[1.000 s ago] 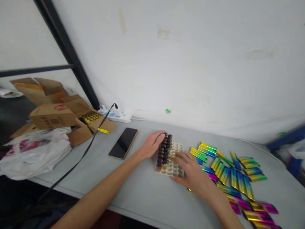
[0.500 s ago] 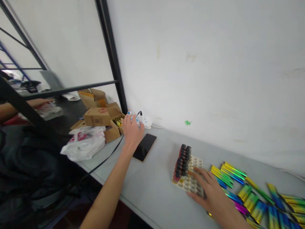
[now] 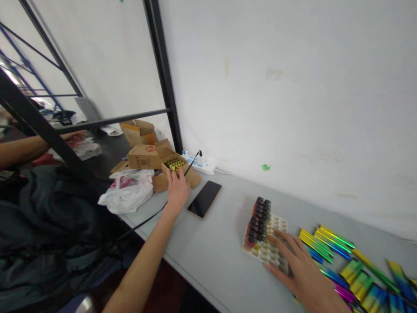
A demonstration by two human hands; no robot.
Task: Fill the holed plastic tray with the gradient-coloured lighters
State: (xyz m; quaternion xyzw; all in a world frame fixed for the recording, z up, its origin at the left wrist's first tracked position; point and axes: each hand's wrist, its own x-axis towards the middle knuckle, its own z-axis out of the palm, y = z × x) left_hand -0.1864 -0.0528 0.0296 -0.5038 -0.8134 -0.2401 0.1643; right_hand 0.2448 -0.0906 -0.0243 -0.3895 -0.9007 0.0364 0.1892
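My left hand (image 3: 178, 191) reaches to the near edge of an open cardboard box (image 3: 190, 174) filled with small yellow-green cylinders (image 3: 174, 163); its fingertips are at the cylinders, and whether they grip one is too small to tell. My right hand (image 3: 295, 261) rests with spread fingers on the right side of a pale holder tray (image 3: 273, 256) with rows of round holes. Black-capped pieces (image 3: 259, 219) stand in the left part of that tray. Right of it, shiny yellow, green and blue tubes (image 3: 361, 278) lie on the grey table (image 3: 208, 243).
A black phone (image 3: 205, 199) lies by my left forearm. Behind it are a white power strip (image 3: 206, 167) and a black cable (image 3: 143, 222). A white plastic bag (image 3: 127, 191) and cardboard boxes (image 3: 145, 157) sit left. Another person's arm (image 3: 26, 150) shows beyond the metal frame.
My left hand has moved down and away from near the power strip to the box of cylinders. The view has shifted slightly left. My right hand has stayed at the tray.
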